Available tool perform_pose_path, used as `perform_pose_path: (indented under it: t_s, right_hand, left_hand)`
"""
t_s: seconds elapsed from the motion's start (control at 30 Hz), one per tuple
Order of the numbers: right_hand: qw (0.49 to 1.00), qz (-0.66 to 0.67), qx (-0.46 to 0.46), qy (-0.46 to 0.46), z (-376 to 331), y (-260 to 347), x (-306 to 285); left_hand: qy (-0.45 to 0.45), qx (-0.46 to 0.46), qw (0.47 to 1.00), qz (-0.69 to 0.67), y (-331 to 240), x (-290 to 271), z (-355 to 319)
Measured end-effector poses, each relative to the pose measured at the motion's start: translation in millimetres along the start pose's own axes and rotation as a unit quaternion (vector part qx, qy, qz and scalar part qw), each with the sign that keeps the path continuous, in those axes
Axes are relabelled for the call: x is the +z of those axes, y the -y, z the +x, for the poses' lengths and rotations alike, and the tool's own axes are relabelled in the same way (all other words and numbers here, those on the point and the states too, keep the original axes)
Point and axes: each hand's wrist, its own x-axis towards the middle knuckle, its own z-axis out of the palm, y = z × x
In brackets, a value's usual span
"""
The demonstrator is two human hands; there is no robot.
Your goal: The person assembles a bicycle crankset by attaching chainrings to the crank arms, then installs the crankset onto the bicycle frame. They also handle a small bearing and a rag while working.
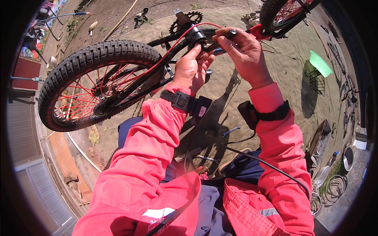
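A bicycle with a black frame tube (136, 89), a knobby black tyre (98, 49) and red spokes lies across the upper left. My left hand (191, 70) is closed at the near end of the black bottom bracket shell (195, 35), its thumb against the rim. What its curled fingers grip is hidden. My right hand (248, 57) grasps a short dark rod-shaped tool (227, 35) between thumb and fingers. The tool slants toward the shell's near end, close to my left fingertips. On the shell's far side are a toothed chainring (195, 17) and a crank arm (182, 17).
A red cable (185, 33) arches over the shell. The other wheel (275, 15) stands at the upper right. A wrench (231, 130) and another metal tool (208, 158) lie on the ground cloth near my legs. Farther right are a green basin (320, 64) and a wire basket (316, 82).
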Motion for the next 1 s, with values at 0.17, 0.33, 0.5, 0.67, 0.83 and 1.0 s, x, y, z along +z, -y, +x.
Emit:
perform_pose_path:
  t_s: [0.17, 0.33, 0.5, 0.67, 0.83, 1.0]
  right_hand:
    - [1.000, 0.006, -0.018, -0.008, 1.1, -0.5, 0.7]
    - [0.999, 0.017, -0.029, -0.023, 2.4, -3.2, 2.4]
    - [0.997, -0.052, -0.059, -0.017, 2.5, -1.9, 2.7]
    - [0.993, -0.072, -0.092, -0.018, 3.5, 4.2, 7.4]
    - [0.992, -0.102, -0.078, -0.010, 12.6, 9.5, 5.3]
    - [0.991, -0.122, -0.055, 0.011, 12.5, 13.5, 3.9]
  left_hand:
    - [-0.002, 0.008, 1.000, -0.002, -0.6, 1.0, -2.2]
    - [0.000, 0.010, 1.000, 0.000, -1.4, 2.5, -3.8]
    - [-0.006, 0.005, 1.000, -0.011, -1.5, 1.8, -1.9]
    - [-0.020, -0.007, 0.999, -0.035, -2.2, 3.4, -0.4]
    - [-0.015, -0.002, 0.999, -0.038, -2.3, 4.5, -1.1]
    - [-0.008, -0.016, 1.000, -0.020, -5.8, 3.6, 0.6]
